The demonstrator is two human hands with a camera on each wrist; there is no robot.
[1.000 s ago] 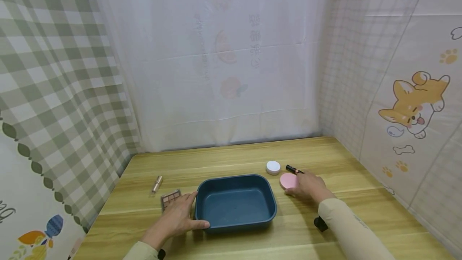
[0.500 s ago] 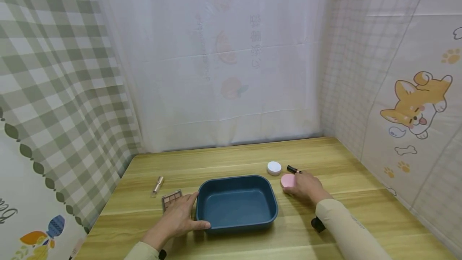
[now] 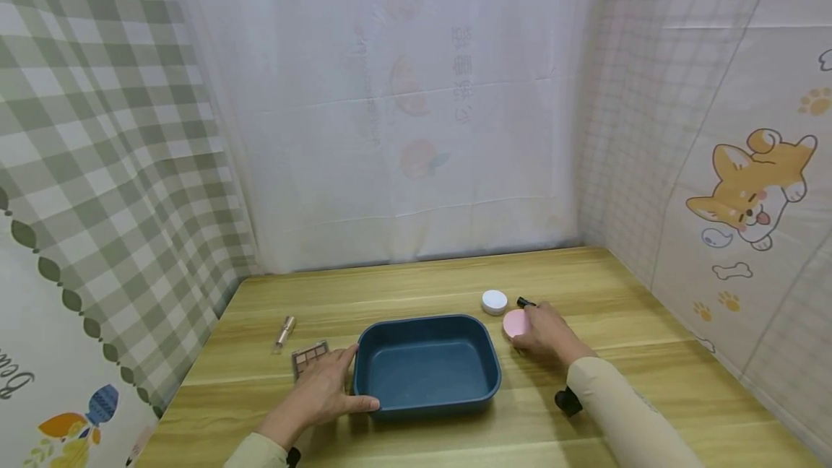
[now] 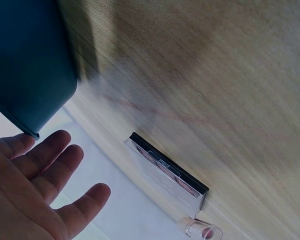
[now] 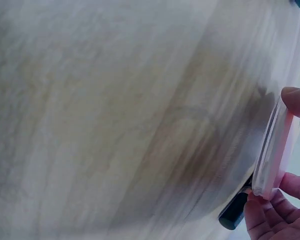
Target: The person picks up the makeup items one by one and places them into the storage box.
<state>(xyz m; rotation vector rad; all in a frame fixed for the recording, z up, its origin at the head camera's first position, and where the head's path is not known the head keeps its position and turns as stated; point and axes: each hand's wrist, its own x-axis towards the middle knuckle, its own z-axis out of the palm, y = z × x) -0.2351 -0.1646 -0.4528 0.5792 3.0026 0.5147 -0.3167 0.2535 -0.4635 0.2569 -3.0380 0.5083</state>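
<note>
My right hand (image 3: 548,334) pinches a round pink compact (image 3: 515,324) between thumb and fingers to the right of the tray. In the right wrist view the pink compact (image 5: 275,150) shows edge-on, with a clear lower part; whether it is off the table I cannot tell. A black-capped tube (image 5: 235,212) lies by those fingertips, partly hidden by the hand. My left hand (image 3: 321,388) rests at the left side of a dark blue rectangular tray (image 3: 429,406), fingers loosely extended, touching its rim. Just beyond the left hand lies an eyeshadow palette (image 3: 310,357), partly covered.
A white round jar (image 3: 494,301) stands behind the tray's right corner. At the left of the wooden table (image 3: 377,287) lies a lipstick (image 3: 284,333) with a clear cap. A white curtain (image 3: 403,237) hangs along the back edge, with patterned cloths at both sides.
My right hand has shifted slightly left and away from me, and the pink compact moved a little left with it. More of the black-capped tube is covered. The left hand stays put.
</note>
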